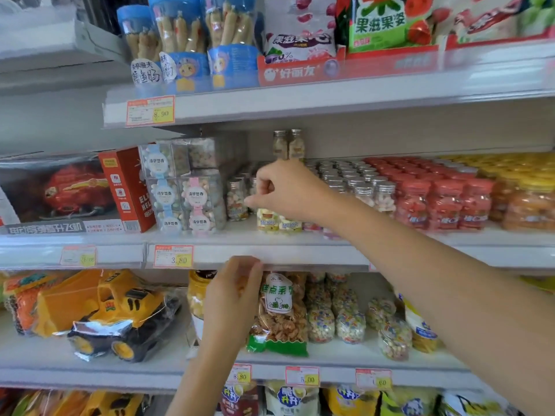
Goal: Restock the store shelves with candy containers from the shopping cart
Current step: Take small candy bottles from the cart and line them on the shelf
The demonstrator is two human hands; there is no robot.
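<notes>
Small clear candy bottles (237, 199) with silver caps stand in rows on the middle shelf (270, 255). My right hand (282, 190) reaches in over the front row with its fingers curled. It covers the tops of two yellow-labelled bottles (266, 221), and its thumb points left. My left hand (232, 298) is raised just below that shelf's front edge, back toward me and fingers curled. What it holds is hidden. No shopping cart is in view.
Clear candy cubes (183, 193) and a red box (127, 187) stand left of the bottles, red-lidded jars (444, 205) to the right. The lower shelf holds a snack bag (282, 313), round candy jars (350, 322) and a yellow toy truck (120, 313). Blue tubes (180, 40) sit up top.
</notes>
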